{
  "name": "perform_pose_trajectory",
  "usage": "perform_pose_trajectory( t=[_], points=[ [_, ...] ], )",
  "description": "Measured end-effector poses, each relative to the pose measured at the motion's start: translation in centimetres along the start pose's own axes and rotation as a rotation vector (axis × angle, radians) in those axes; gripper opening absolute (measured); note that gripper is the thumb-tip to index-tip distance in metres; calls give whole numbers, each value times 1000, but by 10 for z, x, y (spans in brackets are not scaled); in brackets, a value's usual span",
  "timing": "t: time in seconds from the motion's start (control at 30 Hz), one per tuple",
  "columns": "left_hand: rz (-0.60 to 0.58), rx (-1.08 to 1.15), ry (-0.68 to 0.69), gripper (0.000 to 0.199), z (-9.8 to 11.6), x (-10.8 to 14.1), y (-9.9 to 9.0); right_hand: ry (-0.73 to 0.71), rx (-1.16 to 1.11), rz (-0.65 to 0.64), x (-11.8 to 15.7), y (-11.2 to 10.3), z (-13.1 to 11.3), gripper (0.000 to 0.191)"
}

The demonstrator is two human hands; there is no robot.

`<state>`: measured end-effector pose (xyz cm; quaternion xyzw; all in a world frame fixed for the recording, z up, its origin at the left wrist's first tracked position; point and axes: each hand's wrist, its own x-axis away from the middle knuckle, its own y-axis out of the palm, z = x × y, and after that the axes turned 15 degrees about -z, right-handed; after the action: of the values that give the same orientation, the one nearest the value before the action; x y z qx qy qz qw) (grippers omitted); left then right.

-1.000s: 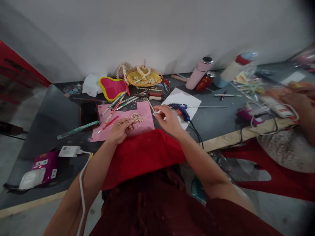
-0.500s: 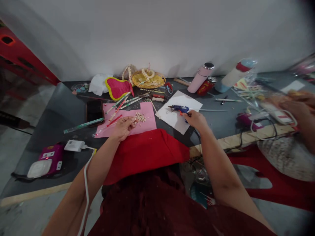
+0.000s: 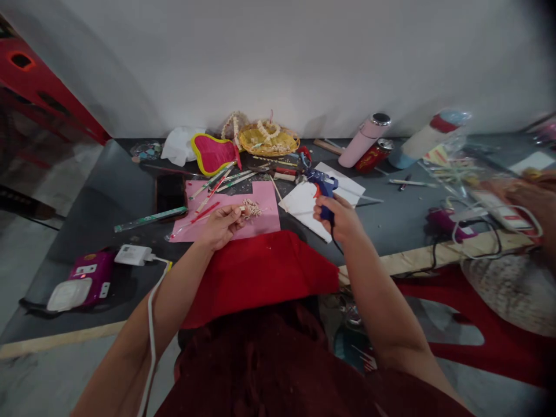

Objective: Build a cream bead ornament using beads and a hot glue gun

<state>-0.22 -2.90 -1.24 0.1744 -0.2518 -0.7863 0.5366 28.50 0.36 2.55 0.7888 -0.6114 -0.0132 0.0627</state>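
My right hand is wrapped round the handle of a blue glue gun with an orange trigger. The gun is raised over a white sheet of paper, its nozzle pointing left. A small pale stick piece sits pinched between the thumb and fingertips of my left hand. Just beyond those fingers, a pile of small pale pieces lies on a pink sheet. Red cloth covers the table edge below both hands.
A yellow basket and a pink heart-shaped piece stand near the wall. Right of them are a pink flask and a red can. A phone lies left. At far right, another person's hand is blurred.
My right hand has lifted the glue gun off the white paper and now grips its handle upright. My left hand stays nearly in place, with the pale piece showing more clearly at its fingertips.
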Motion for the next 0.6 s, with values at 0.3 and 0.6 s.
perform_pose_trajectory(
  t=[0.3, 0.6],
  points=[
    [76, 76, 43, 14, -1, -4, -1, -14, -224, -404, 10, 72, 27, 21],
    [95, 34, 33, 15, 0, -8, 0, -47, -103, -497, 12, 74, 39, 23]
  ],
)
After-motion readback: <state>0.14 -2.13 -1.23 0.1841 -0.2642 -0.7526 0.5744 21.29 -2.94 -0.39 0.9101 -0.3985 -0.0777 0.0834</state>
